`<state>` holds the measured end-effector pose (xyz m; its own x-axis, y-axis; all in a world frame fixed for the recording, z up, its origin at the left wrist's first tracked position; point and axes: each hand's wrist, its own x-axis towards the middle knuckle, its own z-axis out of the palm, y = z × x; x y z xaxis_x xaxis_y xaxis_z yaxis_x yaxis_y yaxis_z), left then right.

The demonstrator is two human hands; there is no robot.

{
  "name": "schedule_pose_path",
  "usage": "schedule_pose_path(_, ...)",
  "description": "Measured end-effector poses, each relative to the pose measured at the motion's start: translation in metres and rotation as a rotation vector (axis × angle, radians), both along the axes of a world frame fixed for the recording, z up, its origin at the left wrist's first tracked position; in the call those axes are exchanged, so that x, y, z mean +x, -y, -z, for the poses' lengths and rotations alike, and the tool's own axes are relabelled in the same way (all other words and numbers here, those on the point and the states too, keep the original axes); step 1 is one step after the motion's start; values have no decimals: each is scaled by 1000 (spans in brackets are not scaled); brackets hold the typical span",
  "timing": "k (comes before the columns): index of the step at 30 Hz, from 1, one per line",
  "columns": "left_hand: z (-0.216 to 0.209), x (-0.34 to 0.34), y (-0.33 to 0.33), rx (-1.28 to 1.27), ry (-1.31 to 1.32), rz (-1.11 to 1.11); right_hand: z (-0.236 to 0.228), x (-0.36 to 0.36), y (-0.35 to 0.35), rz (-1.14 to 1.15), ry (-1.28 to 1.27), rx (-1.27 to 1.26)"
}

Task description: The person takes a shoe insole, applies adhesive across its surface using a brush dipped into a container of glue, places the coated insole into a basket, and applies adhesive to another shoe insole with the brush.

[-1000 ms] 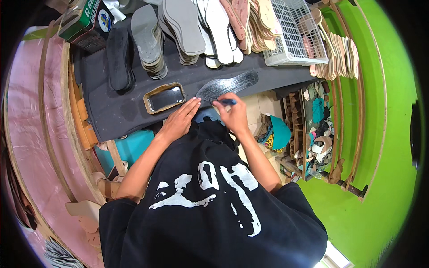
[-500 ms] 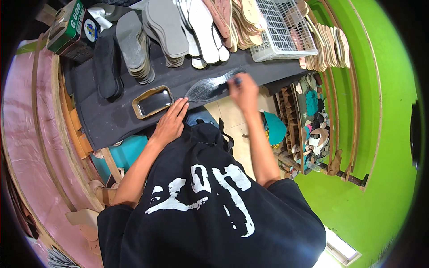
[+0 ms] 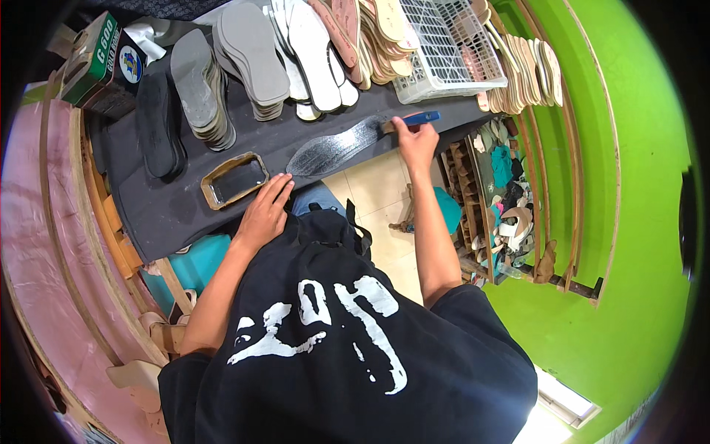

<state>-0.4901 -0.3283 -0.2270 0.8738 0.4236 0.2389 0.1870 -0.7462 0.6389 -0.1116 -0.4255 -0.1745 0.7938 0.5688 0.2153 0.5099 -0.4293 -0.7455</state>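
Note:
A black shoe sole [image 3: 329, 152] lies on the dark table near its front edge, its upper face shiny and wet-looking. My right hand [image 3: 416, 146] grips a paintbrush by its blue handle [image 3: 423, 118], with the bristle end at the sole's far right end. At the sole's near left end rest the fingertips of my left hand [image 3: 262, 216], stretched out and flat. Just left of that hand stands a small open container [image 3: 207, 191] with a brown, crusted rim and dark liquid-looking contents.
Along the back stand black soles [image 3: 157, 137], grey soles [image 3: 255, 63], white soles [image 3: 314, 55] and tan insoles [image 3: 388, 37] in stacks. A white plastic basket [image 3: 418, 89] and more insoles [image 3: 529, 74] are at right. A green-and-black can [image 3: 100, 70] stands far left. A cluttered shelf [image 3: 473, 207] is below right.
My right hand has turned, so the brush's blue handle now points right and shows clearly. The whole view has shifted slightly. My left hand stays at the sole's left end.

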Motion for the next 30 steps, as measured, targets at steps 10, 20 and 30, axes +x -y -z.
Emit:
schedule_pose_path(10,-1,2,0,-30,-7,-25,-3,-146,-12,-614,175,46)
schedule_pose_path(20,2,-1,-1,-29,-10,-3,17,11,-7,3,-171,180)
schedule_pose_path(30,2,-2,-6,-40,-20,13,-5,-146,-30,-692,340,17)
